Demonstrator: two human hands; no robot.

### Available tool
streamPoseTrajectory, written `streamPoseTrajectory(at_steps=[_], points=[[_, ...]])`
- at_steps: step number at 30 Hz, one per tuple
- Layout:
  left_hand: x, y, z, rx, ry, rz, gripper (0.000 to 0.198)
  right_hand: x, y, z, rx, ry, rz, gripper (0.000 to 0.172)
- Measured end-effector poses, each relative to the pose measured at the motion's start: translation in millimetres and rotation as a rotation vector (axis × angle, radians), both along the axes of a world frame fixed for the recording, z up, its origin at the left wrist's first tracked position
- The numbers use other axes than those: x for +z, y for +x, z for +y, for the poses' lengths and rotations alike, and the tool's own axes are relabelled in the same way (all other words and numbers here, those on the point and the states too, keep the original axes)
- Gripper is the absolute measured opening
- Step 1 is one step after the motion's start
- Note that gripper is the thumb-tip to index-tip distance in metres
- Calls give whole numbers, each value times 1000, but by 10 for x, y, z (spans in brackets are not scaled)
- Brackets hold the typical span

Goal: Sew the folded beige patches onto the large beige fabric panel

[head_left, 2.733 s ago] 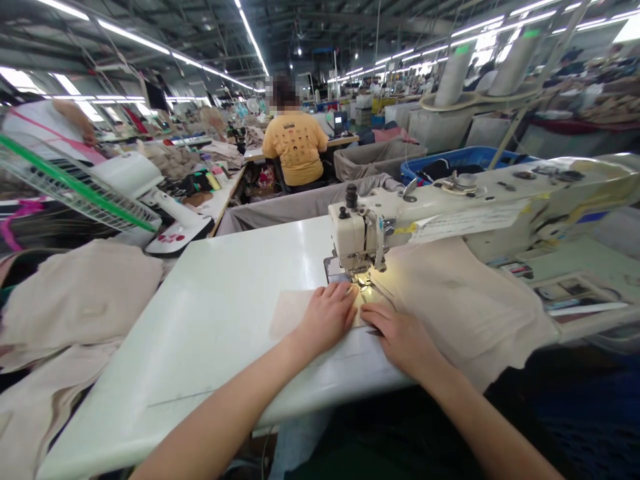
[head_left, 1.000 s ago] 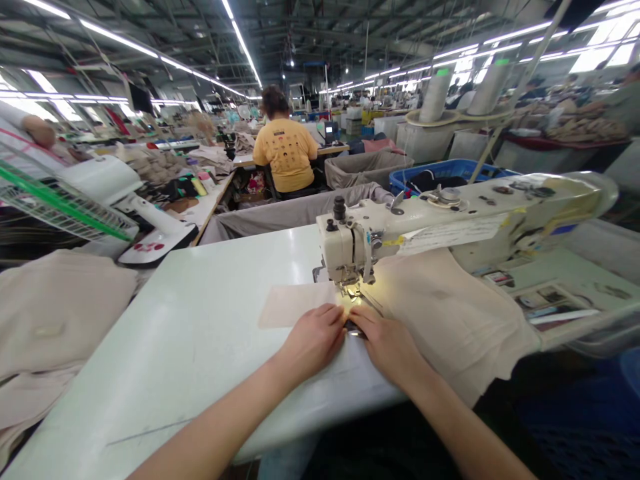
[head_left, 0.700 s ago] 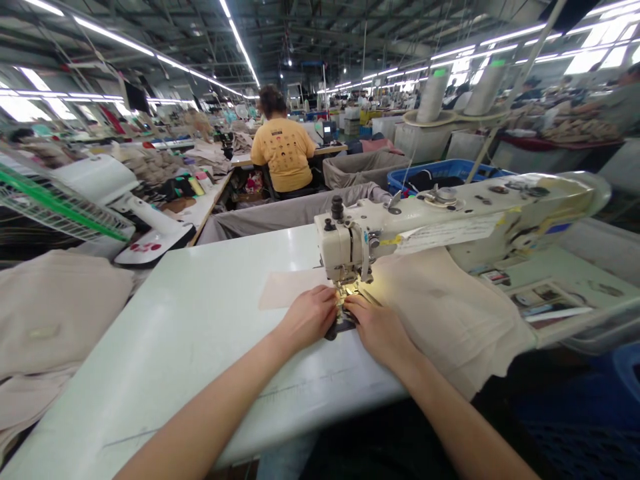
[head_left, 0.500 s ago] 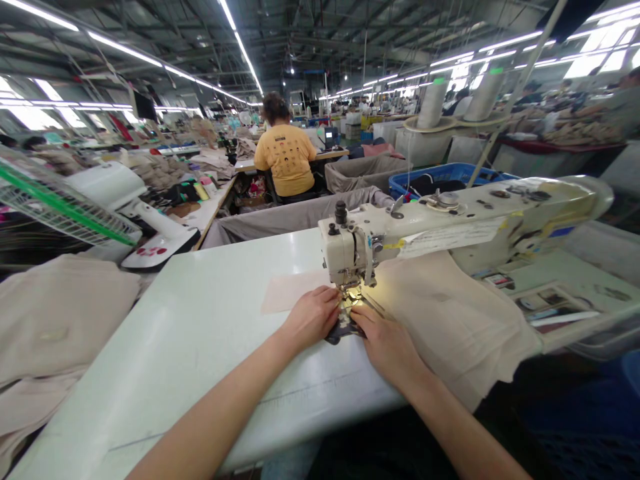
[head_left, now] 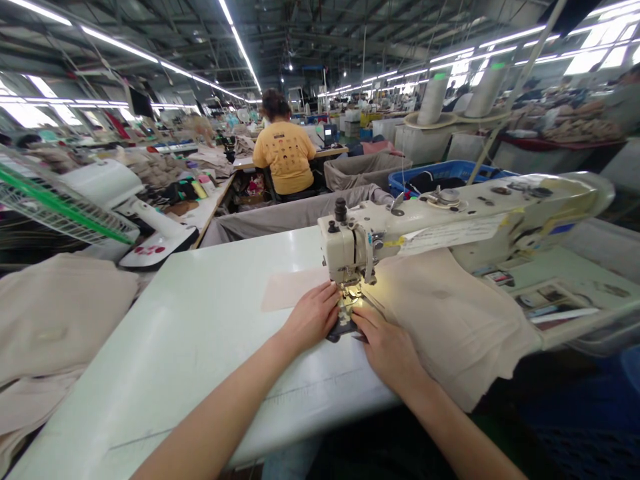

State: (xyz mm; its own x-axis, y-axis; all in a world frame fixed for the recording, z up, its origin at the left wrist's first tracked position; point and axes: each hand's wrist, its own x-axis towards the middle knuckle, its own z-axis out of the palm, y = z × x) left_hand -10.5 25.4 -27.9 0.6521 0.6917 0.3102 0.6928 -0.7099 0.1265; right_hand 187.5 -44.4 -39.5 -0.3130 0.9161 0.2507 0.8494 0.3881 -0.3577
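Observation:
An off-white sewing machine stands over the table, its needle area lit yellow. My left hand lies just left of the presser foot, fingers close together and pressing down on a light beige fabric piece that sticks out behind the hand. To the right of the foot, my right hand has its bent fingertips on the edge of a larger beige fabric panel, which spreads under the machine arm and hangs over the table's front edge. The fingertips partly hide the cloth at the needle.
The pale table extends left. Beyond its left edge are a beige fabric pile and a white fan. Behind are a grey cloth-lined bin, a blue basket and a seated person in a yellow shirt. Thread cones stand at right.
The view has shifted slightly. Both hands stay beside the presser foot, with the right fingers a little straighter; the fabric has barely moved.

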Motion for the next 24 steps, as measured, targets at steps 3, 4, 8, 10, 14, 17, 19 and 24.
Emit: streamPoseTrajectory(at_steps=[3, 4, 8, 10, 14, 17, 19, 24], points=[[-1, 11, -2, 26, 12, 34, 34, -20, 2, -2, -1, 16, 9, 46], [0, 14, -3, 36, 15, 45, 34, -25, 2, -2, 0, 19, 11, 46], [-3, 18, -5, 67, 22, 72, 37, -23, -2, -4, -5, 18, 12, 46], [-8, 17, -3, 74, 25, 82, 38, -14, -6, -6, -9, 18, 8, 47], [20, 30, -11, 92, 22, 104, 38, -6, -16, -3, -12, 10, -1, 46], [96, 51, -43, 143, 22, 148, 37, -7, -15, 5, -7, 6, 18, 47], [160, 61, -79, 194, 12, 193, 34, 0, -8, 10, -3, 4, 44, 48], [253, 82, -242, 192, -130, 196, 28, 66, 24, -14, 36, -18, 170, 33]])
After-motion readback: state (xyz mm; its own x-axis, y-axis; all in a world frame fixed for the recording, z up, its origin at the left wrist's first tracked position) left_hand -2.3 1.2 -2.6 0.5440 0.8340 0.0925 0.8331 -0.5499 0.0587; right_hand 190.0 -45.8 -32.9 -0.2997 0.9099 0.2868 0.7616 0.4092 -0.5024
